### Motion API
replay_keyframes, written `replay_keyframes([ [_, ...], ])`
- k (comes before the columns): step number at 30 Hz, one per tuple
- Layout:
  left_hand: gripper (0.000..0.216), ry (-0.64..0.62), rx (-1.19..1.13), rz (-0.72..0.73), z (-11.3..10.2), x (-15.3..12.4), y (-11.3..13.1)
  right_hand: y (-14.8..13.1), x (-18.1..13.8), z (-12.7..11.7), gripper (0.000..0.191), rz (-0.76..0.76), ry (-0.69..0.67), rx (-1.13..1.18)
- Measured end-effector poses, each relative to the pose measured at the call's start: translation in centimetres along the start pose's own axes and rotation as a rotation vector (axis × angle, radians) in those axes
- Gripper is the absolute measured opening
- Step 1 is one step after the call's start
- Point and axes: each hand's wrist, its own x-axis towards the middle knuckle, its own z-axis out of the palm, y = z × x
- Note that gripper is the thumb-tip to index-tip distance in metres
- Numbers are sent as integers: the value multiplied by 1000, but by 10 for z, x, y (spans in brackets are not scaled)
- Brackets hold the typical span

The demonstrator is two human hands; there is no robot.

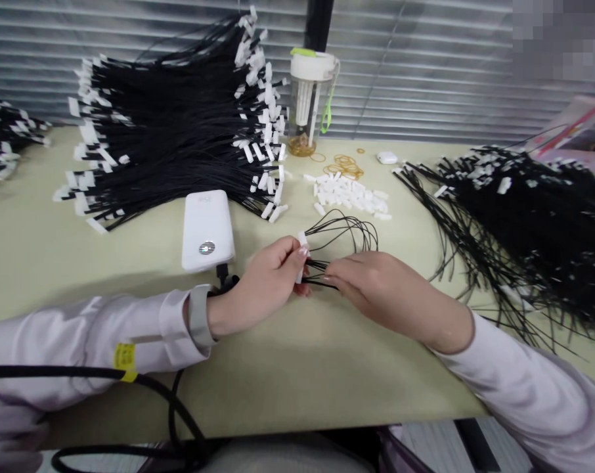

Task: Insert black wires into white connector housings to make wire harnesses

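Observation:
My left hand (pixel 272 272) pinches a white plastic connector (pixel 301 242) near the middle of the table. Thin black wires (pixel 364 226) run out of the connector to the right, some of them looping upward. My right hand (pixel 376 282) is closed around these wires a short way from the connector, and its fingertips are partly hidden. Just behind the hands lies a loose pile of small white connectors (pixel 349 194). To the right spreads a large heap of black wires (pixel 528 223) with loose ends pointing toward me.
A big stack of black cables with white connectors (pixel 169 125) lies at the back left. A white power bank (pixel 207 226) with a plugged-in cable sits beside my left hand. Behind are a bottle (pixel 310 98), rubber bands (pixel 345 165) and a small white case (pixel 387 157). A thick black cable (pixel 81 372) crosses my left sleeve.

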Motion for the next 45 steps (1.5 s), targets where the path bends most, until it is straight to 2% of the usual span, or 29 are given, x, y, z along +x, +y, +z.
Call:
replay_keyframes([
  [2,27,13,-5,-15,0,1,1,3,-2,-6,17,-11,35,-71],
  [4,26,20,-14,-26,0,1,1,9,-6,-14,16,11,139,-137],
  [6,25,20,-28,-33,0,2,1,18,-12,-23,14,119,349,-172],
  [8,24,18,-40,-36,0,2,1,31,-18,-30,14,300,644,-126],
  [10,23,20,-38,-33,0,1,0,43,-21,-33,18,434,916,64],
  [11,23,18,-36,-32,0,1,0,48,-21,-34,20,454,1019,198],
  [13,24,5,-33,-36,0,0,0,55,-19,-35,22,411,1162,509],
  [15,24,-11,-33,-51,0,0,2,55,-16,-35,24,351,1229,796],
  [17,24,-18,-23,-61,0,0,3,50,-14,-38,29,328,1183,1067],
  [19,25,-20,-13,-60,0,0,5,43,-14,-42,33,320,1052,1289],
  [21,25,-21,-11,-53,0,-1,6,40,-15,-47,30,315,950,1417],
  [22,26,-21,-12,-51,0,-1,6,40,-16,-49,28,328,952,1431],
  [25,26,-24,-7,-52,1,-1,7,44,-17,-49,25,445,1048,1321],
  [26,26,-23,-5,-56,1,-2,8,45,-17,-46,29,470,1038,1264],
  [27,26,-21,-3,-61,1,-2,8,43,-17,-42,34,473,984,1204],
  [29,26,-16,-4,-64,1,-2,8,36,-15,-32,38,429,766,1060],
  [31,26,-16,-10,-59,1,-2,7,24,-12,-22,23,371,546,817],
  [33,26,-18,-18,-50,1,-2,6,11,-8,-14,7,309,426,554],
  [36,25,-23,-11,-40,1,-2,4,-1,-3,-8,10,233,383,351],
  [45,28,-14,17,-25,0,-2,4,5,-4,-12,19,252,380,308],
])
